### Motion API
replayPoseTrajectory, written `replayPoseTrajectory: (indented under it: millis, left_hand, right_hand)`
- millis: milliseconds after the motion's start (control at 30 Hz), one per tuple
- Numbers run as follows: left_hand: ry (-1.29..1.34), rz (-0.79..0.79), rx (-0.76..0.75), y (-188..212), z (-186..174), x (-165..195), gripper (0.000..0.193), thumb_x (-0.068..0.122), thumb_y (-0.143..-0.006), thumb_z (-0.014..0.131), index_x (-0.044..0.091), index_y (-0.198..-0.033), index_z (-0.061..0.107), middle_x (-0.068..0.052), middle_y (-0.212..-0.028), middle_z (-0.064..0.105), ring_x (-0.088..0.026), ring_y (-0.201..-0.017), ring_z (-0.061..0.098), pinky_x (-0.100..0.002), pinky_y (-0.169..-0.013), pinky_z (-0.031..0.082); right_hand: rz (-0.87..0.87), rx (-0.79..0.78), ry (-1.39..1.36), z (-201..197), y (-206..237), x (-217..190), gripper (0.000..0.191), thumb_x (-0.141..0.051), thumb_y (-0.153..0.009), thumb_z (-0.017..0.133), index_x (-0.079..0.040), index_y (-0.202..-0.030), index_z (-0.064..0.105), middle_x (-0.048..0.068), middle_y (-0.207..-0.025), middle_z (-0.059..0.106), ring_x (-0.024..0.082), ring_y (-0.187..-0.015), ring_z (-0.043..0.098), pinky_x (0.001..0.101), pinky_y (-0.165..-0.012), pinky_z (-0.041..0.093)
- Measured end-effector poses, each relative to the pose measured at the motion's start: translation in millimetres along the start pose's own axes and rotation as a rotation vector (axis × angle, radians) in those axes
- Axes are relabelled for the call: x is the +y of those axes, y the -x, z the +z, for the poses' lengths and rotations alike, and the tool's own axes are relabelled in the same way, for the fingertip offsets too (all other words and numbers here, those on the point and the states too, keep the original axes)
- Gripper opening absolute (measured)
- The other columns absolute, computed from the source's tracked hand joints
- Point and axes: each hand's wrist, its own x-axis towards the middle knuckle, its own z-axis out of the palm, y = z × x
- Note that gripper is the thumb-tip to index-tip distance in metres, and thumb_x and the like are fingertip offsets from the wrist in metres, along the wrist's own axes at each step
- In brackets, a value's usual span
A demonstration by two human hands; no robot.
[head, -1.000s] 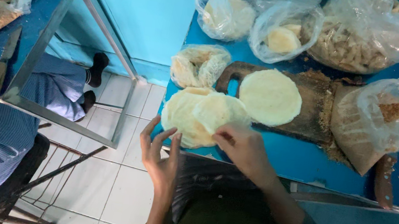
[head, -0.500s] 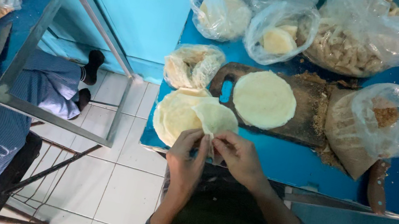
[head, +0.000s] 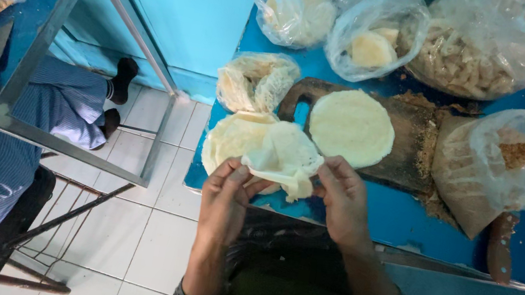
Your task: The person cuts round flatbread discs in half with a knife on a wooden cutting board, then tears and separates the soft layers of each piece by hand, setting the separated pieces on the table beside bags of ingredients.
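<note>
Left hand (head: 225, 198) and right hand (head: 342, 200) fingers pinch a thin wrapper sheet (head: 282, 158) between them, just before the wooden board (head: 412, 144).

Plastic bags (head: 373, 38) crowd the far edge; blue tabletop (head: 400, 217) lies bare.

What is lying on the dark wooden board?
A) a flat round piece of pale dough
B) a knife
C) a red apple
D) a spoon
A: a flat round dough disc lies on the dark wooden board, while the left hand and right hand hold another thin dough sheet in front of it.
</note>
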Motion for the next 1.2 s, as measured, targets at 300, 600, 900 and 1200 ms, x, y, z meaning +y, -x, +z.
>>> replayPoseTrajectory:
  millis: [300, 600, 900, 1200]
  left_hand:
    - [-0.029, -0.028, -0.232, 11.2, 3.0, 8.2, 0.011, 0.007, -0.104, 0.059, -0.003, -0.106, 0.065, -0.008, -0.113, 0.068, -0.015, -0.096, 0.063, -0.033, -0.087, 0.051]
    - [-0.310, 0.183, -0.176, -0.4, 6.1, 4.6, 0.015, -0.005, -0.093, 0.077, 0.000, -0.100, 0.065, -0.004, -0.106, 0.070, -0.010, -0.096, 0.064, -0.026, -0.086, 0.052]
    - [-0.072, 0.220, 0.024, -17.5, 16.5, 17.5, 0.012, -0.002, -0.093, 0.072, 0.004, -0.099, 0.063, -0.006, -0.095, 0.072, -0.015, -0.083, 0.070, -0.031, -0.077, 0.058]
    - [0.192, 0.298, -0.011, -23.9, 15.5, 44.8, 0.011, 0.002, -0.100, 0.070, 0.006, -0.096, 0.060, -0.011, -0.107, 0.074, -0.019, -0.099, 0.071, -0.037, -0.094, 0.059]
  right_hand:
    - [0.025, -0.124, -0.057, 16.6, -4.5, -16.8, 0.045, -0.018, -0.100, 0.059, -0.009, -0.141, 0.046, 0.014, -0.120, 0.068, 0.023, -0.112, 0.068, 0.0430, -0.092, 0.059]
    - [-0.057, -0.176, -0.057, 22.5, -3.1, -10.0, 0.059, 0.008, -0.089, 0.075, 0.002, -0.142, 0.050, 0.011, -0.127, 0.065, 0.023, -0.122, 0.062, 0.0398, -0.104, 0.052]
    - [0.011, -0.115, -0.144, 15.3, -5.8, -12.8, 0.045, 0.007, -0.093, 0.064, 0.004, -0.136, 0.054, 0.015, -0.130, 0.067, 0.022, -0.122, 0.065, 0.0380, -0.107, 0.051]
    - [0.062, -0.042, -0.394, 0.0, 0.4, -23.7, 0.042, 0.005, -0.093, 0.063, -0.001, -0.133, 0.053, 0.016, -0.129, 0.067, 0.024, -0.121, 0.066, 0.0410, -0.108, 0.052]
